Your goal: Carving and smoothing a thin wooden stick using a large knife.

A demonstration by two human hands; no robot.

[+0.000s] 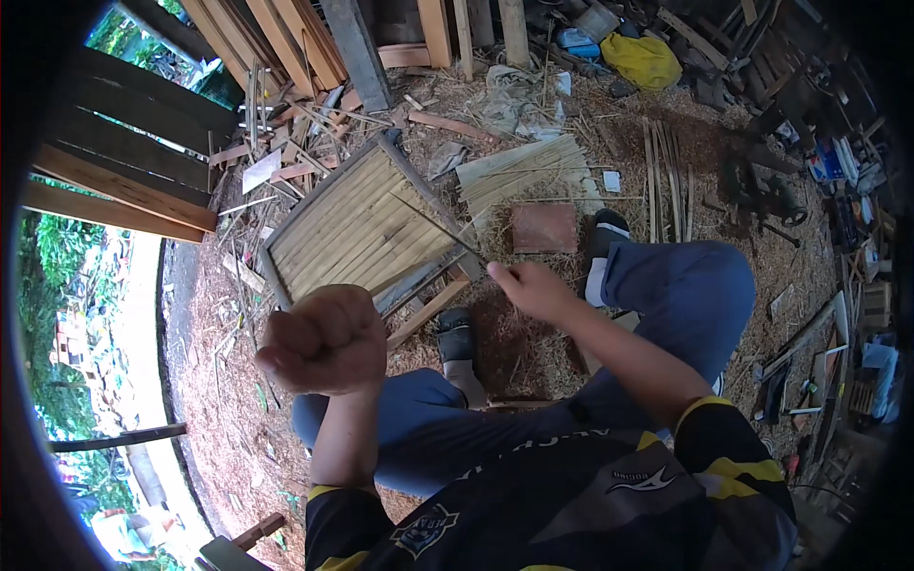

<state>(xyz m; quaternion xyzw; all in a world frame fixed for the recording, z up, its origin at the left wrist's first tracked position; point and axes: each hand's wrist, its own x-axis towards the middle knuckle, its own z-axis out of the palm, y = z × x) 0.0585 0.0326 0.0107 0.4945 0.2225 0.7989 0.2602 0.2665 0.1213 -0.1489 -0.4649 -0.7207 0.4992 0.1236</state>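
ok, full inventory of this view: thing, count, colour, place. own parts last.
framed slatted panel: 1, tan with grey-brown frame, floor left of centre
thin rod: 1, dark, in right hand
square slab: 1, reddish-brown, floor beyond right hand
pale slats: several, straw, floor behind slab
long strips: several, brown, floor right
yellow sheet: 1, yellow, top right
leaning planks: several, orange-brown, top left
wood shavings: uncounted, tan to reddish, floor
clutter: uncounted, mixed, right edge, too small to tell
shoes: 2, dark, on feet
trousers: 1, blue-grey, legs
shirt: 1, black/yellow, bottom
left hand: 1, fist, left of centre
right hand: 1, gripping rod, centre
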